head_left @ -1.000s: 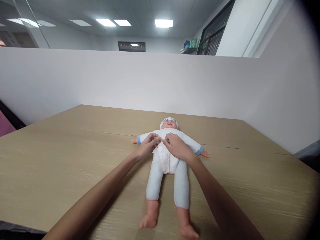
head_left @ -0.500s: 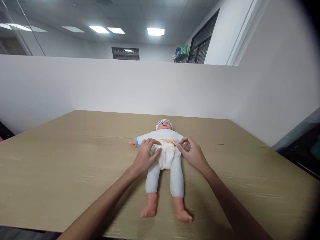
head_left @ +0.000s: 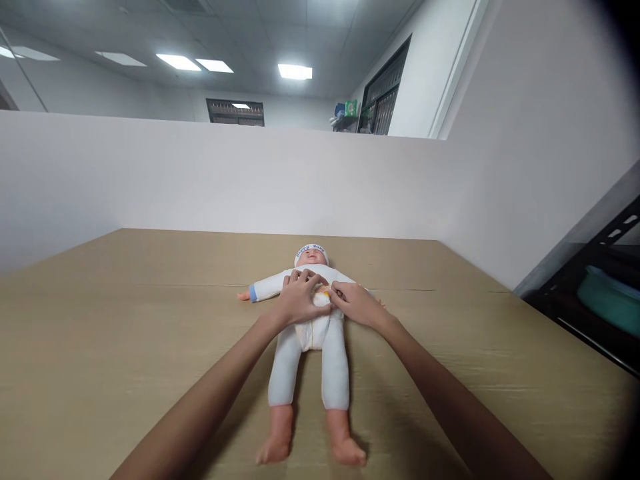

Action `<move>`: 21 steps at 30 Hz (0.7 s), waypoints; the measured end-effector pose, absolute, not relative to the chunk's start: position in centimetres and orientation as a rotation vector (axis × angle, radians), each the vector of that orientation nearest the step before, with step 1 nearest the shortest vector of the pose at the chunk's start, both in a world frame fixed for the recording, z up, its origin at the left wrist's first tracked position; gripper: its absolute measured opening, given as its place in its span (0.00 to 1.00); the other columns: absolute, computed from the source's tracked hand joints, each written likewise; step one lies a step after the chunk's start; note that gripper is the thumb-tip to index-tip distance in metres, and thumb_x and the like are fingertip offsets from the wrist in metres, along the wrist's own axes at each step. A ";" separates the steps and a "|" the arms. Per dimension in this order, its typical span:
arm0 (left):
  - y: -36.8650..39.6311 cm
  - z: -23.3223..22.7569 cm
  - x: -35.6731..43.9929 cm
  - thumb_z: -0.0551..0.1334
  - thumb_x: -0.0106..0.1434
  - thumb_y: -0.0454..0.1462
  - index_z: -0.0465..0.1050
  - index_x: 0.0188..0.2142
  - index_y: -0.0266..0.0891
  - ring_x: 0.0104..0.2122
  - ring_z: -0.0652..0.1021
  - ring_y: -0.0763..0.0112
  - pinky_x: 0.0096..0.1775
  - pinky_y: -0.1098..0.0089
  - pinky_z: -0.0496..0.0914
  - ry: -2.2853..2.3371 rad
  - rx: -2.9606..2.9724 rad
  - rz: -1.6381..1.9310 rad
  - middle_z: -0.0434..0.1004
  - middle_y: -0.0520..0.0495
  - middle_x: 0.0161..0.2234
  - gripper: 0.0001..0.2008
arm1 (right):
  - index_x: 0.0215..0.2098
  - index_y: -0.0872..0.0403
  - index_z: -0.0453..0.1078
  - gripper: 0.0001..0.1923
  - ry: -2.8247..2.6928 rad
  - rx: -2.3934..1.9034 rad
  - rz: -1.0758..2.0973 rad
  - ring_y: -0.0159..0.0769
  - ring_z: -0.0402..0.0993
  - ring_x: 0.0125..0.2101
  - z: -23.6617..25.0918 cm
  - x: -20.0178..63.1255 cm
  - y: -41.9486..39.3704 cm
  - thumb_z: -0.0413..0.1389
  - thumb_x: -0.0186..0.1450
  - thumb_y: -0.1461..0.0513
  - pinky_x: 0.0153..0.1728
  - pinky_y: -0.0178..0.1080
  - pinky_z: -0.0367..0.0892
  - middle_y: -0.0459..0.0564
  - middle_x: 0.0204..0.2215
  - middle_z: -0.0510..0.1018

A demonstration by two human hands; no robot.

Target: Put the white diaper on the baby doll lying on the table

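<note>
A baby doll (head_left: 335, 370) in white clothing lies on its back, feet towards me, with a lettered white cap (head_left: 311, 251) on its head. Around its hips is a white diaper (head_left: 313, 332) with orange and yellow marks at the waist. My left hand (head_left: 300, 300) rests over the diaper's front, fingers spread, thumb apart from them. From the other side, my right hand (head_left: 357, 305) has its fingers closed in a pinch on the diaper's waist by the yellow mark. Its fingertips hide the exact spot gripped.
The doll lies on a large brown table (head_left: 165, 333) with seams across its surface. A white wall (head_left: 250, 180) rises behind the table's far edge. At the right stands a black shelf (head_left: 575, 307) holding a teal container (head_left: 613, 300).
My right hand has moved inward over the diaper's waist and closed its fingers. My left hand has spread over the front. The camera view has turned slightly to the right.
</note>
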State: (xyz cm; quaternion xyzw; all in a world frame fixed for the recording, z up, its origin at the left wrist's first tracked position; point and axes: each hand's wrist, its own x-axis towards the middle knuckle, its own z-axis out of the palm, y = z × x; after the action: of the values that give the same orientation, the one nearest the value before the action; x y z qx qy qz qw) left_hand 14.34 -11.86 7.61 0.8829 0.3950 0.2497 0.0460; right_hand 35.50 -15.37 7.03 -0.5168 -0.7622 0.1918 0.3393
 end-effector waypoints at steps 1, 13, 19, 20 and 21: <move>-11.9 7.6 14.5 0.70 0.61 0.55 0.76 0.55 0.50 0.55 0.71 0.44 0.57 0.45 0.65 1.230 2.690 0.758 0.76 0.43 0.55 0.26 | 0.28 0.49 0.64 0.19 -1.968 -1.339 0.506 0.34 0.63 0.28 6.8 35.9 -15.4 0.53 0.75 0.50 0.33 0.38 0.54 0.41 0.24 0.71; -12.4 7.6 15.6 0.74 0.55 0.58 0.79 0.55 0.56 0.57 0.69 0.41 0.58 0.45 0.61 1.362 2.617 0.752 0.74 0.42 0.55 0.30 | 0.28 0.48 0.59 0.24 -1.724 -1.255 0.669 0.34 0.61 0.28 3.9 39.6 -15.1 0.46 0.71 0.41 0.32 0.37 0.60 0.40 0.25 0.62; -11.9 7.1 15.5 0.74 0.55 0.55 0.78 0.53 0.51 0.55 0.70 0.41 0.55 0.46 0.63 1.380 2.622 0.757 0.74 0.41 0.54 0.29 | 0.27 0.50 0.63 0.15 -1.810 -1.249 0.629 0.33 0.63 0.28 5.3 34.7 -12.7 0.53 0.70 0.53 0.31 0.36 0.58 0.40 0.24 0.67; -11.9 7.0 15.5 0.74 0.54 0.54 0.78 0.52 0.50 0.55 0.70 0.41 0.55 0.47 0.63 1.381 2.619 0.768 0.74 0.41 0.53 0.28 | 0.26 0.50 0.62 0.14 -1.820 -1.262 0.610 0.33 0.62 0.27 5.4 34.2 -12.5 0.54 0.69 0.55 0.31 0.36 0.57 0.39 0.23 0.67; -11.9 6.9 15.5 0.74 0.53 0.52 0.78 0.52 0.49 0.55 0.70 0.42 0.55 0.47 0.63 1.380 2.617 0.779 0.74 0.41 0.53 0.28 | 0.26 0.49 0.62 0.14 -1.829 -1.272 0.588 0.33 0.62 0.27 5.4 33.9 -12.5 0.55 0.68 0.56 0.30 0.37 0.56 0.39 0.23 0.67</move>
State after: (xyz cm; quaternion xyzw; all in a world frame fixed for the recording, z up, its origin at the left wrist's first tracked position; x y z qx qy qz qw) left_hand 15.53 -11.86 6.89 0.8547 0.4506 0.2544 0.0413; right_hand 33.85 -12.52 5.43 -0.5043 -0.7252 0.2332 0.4067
